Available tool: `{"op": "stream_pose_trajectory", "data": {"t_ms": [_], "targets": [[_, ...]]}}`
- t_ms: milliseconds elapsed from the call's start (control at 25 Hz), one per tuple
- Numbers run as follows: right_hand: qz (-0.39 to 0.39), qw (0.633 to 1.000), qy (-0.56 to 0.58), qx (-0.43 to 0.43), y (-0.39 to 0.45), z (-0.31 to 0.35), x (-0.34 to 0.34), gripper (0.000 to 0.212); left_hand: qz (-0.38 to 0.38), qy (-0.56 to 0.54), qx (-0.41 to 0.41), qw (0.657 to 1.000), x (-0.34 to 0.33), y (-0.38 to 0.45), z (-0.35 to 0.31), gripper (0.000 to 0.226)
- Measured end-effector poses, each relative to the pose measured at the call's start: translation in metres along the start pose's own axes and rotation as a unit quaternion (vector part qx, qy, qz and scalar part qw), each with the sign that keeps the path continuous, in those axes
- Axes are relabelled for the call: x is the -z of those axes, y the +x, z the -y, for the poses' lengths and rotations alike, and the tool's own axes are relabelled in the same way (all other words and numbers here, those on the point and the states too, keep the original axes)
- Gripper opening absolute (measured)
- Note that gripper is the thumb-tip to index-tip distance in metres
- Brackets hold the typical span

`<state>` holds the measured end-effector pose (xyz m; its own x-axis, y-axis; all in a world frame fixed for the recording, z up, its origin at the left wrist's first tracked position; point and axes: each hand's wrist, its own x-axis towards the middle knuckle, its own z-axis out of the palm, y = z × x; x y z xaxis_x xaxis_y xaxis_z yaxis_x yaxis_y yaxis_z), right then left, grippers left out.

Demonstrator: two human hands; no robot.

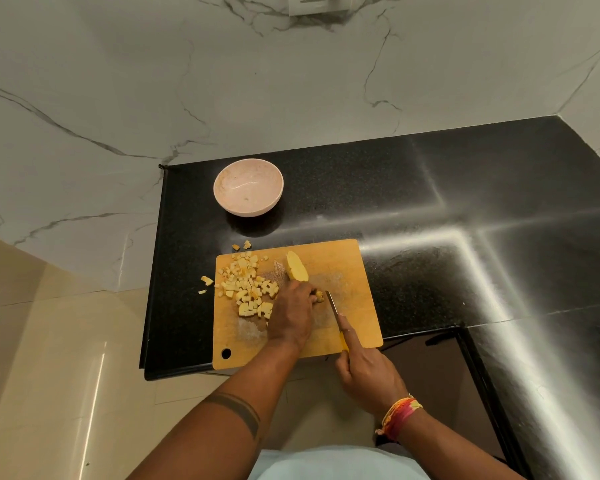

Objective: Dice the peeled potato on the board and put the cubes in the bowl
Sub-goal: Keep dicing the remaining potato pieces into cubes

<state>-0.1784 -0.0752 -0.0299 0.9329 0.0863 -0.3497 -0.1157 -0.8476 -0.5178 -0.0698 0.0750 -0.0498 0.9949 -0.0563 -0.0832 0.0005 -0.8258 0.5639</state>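
My left hand [293,313] pins a small potato piece [320,296] on the board [347,271]; my right hand [368,374] grips the knife [334,306]. Cubes [248,285] lie piled left; the bowl [248,187] sits behind.

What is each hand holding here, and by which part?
Right hand grips the knife by its yellow handle. Left hand holds a small potato piece at the fingertips; the exact contact is hidden.

Potato half [297,271] on board [354,271], cubes [248,289] beside, bowl [248,187] behind
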Motion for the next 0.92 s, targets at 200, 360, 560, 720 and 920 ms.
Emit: {"op": "stream_pose_trajectory", "data": {"t_ms": [200,360,560,720,920], "targets": [[0.036,0.999,-0.012,0.012,-0.005,-0.004,-0.011,0.084,0.007,-0.018,0.011,1.0,-0.002,0.002,0.0,0.015],[0.049,0.999,-0.007,0.021,-0.005,0.001,-0.018,0.083,0.009,-0.031,0.01,0.999,-0.001,0.003,0.001,0.012],[0.047,0.998,-0.025,0.014,-0.004,-0.001,-0.015,0.083,0.005,0.0,-0.015,1.0,-0.003,-0.005,0.001,0.02],[0.049,0.998,-0.029,0.008,0.001,0.0,-0.009,0.082,0.008,0.02,-0.014,1.0,-0.005,-0.005,-0.002,0.023],[0.032,0.999,-0.018,0.01,0.002,0.0,-0.003,0.081,0.001,0.012,-0.005,1.0,-0.007,-0.004,-0.003,0.017]]}}
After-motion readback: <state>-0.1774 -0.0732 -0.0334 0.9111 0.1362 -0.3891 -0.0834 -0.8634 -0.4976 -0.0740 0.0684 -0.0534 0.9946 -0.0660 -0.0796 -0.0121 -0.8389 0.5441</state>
